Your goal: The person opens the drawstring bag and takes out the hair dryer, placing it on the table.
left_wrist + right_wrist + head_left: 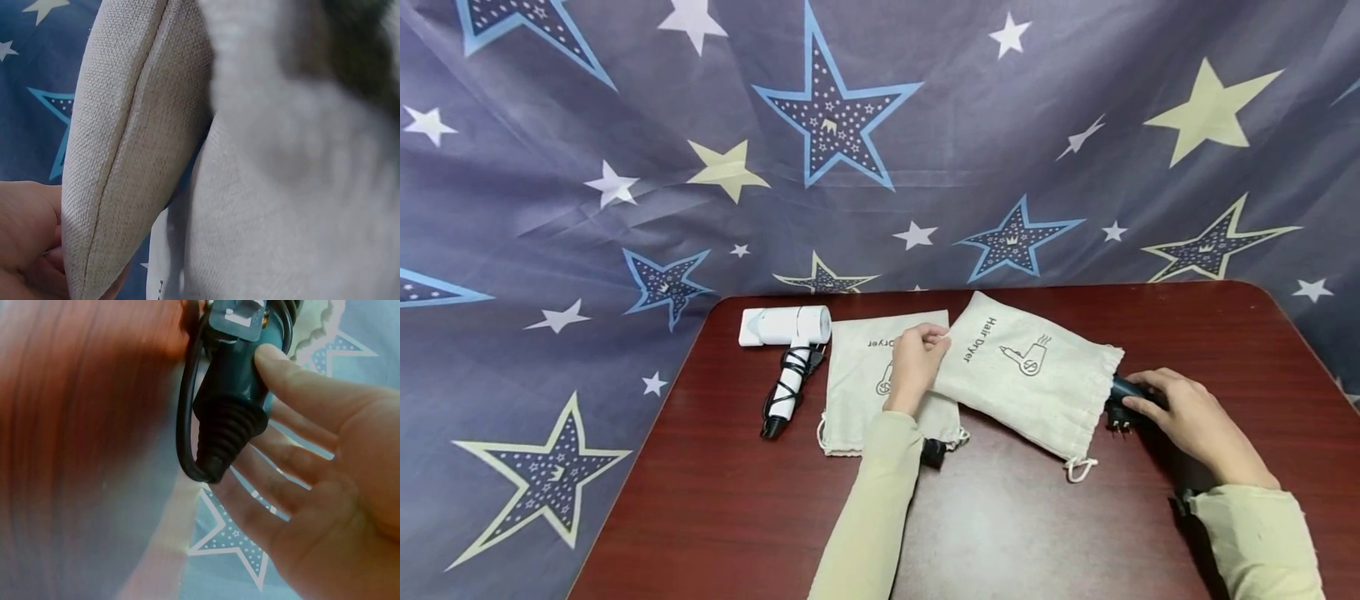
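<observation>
A cream drawstring bag [1037,358] printed "Hair Dryer" is held up at a tilt over the table, its gathered mouth facing right. My left hand [917,362] pinches the bag's closed end by a corner. Out of the mouth pokes the dark green handle [234,378] of a hair dryer, its black cord and plug [237,319] wound against it. My right hand [1183,412] grips that handle between thumb and fingers. The rest of this dryer is hidden inside the bag.
Another cream bag [853,375] lies flat on the dark red table [700,500], partly under my left forearm. To its left is a white hair dryer [782,325] with its black cord wrapped round the handle. A star-patterned cloth [887,225] hangs behind the table.
</observation>
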The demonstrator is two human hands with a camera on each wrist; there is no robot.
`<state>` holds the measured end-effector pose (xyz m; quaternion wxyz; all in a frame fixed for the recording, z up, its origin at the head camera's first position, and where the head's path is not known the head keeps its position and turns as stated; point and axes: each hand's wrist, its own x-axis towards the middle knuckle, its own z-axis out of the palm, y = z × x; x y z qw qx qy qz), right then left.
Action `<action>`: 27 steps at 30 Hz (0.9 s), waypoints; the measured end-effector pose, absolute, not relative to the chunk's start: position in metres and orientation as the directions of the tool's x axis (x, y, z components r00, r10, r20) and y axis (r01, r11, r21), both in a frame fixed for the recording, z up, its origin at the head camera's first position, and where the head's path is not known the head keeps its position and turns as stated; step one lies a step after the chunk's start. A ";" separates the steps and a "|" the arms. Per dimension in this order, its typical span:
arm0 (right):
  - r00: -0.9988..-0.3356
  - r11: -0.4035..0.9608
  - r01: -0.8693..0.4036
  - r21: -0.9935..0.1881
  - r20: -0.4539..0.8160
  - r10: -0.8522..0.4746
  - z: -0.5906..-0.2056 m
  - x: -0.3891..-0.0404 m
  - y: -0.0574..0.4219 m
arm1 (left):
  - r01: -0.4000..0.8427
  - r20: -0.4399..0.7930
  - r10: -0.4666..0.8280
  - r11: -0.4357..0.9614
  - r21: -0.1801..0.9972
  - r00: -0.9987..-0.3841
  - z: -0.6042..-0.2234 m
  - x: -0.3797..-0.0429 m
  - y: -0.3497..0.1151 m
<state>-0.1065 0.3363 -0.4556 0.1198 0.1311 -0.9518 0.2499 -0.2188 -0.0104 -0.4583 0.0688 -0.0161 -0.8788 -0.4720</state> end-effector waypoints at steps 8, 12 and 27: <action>-0.949 0.844 -0.285 -0.454 0.257 -0.182 -0.454 -0.105 0.341 | 0.099 0.140 -0.034 0.552 0.828 -0.990 -0.459 -0.217 -0.016; -0.952 0.849 -0.277 -0.450 0.246 -0.181 -0.454 -0.103 0.347 | 0.092 0.136 -0.041 0.549 0.831 -0.990 -0.458 -0.216 -0.018; -0.962 0.851 -0.244 -0.466 0.230 -0.150 -0.454 -0.105 0.351 | 0.084 0.077 0.036 0.565 0.821 -0.996 -0.462 -0.211 -0.022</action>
